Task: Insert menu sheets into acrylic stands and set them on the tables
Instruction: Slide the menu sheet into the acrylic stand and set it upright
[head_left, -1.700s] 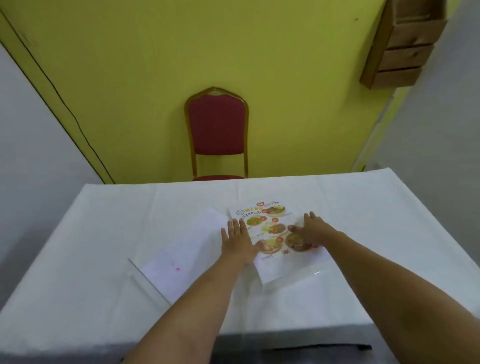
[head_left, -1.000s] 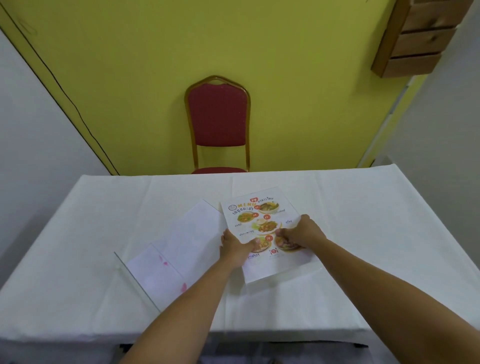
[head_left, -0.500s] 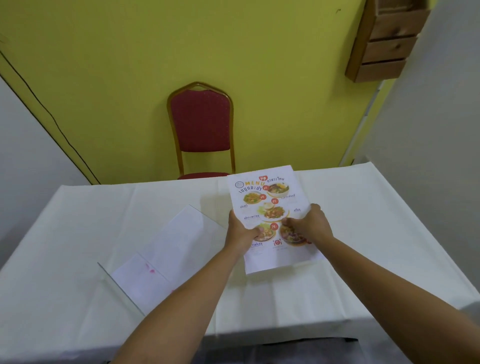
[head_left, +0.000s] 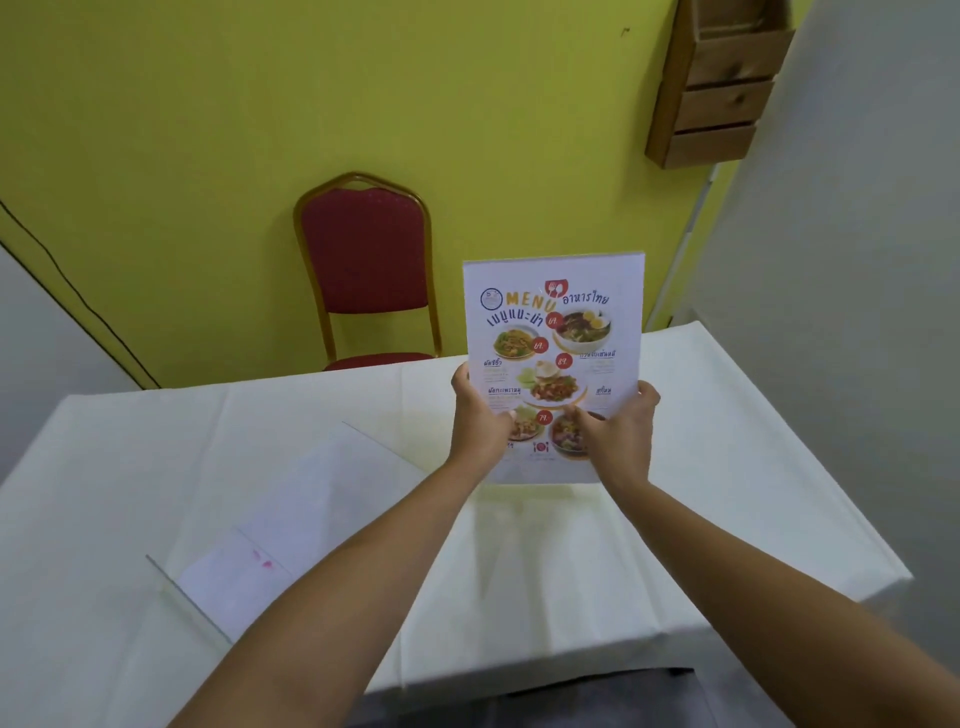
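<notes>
Fingers (head_left: 462, 376) of the left hand (head_left: 480, 415) and right hand (head_left: 618, 431) clamp the upright menu stand (head_left: 553, 332) by its lower edges, lifted above the table (head_left: 727, 441). A second stand (head_left: 270, 525) lies flat at eight o'clock, well apart

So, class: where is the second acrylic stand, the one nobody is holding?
The stand lies flat on the table, left of the left forearm, with a sheet inside.
</notes>
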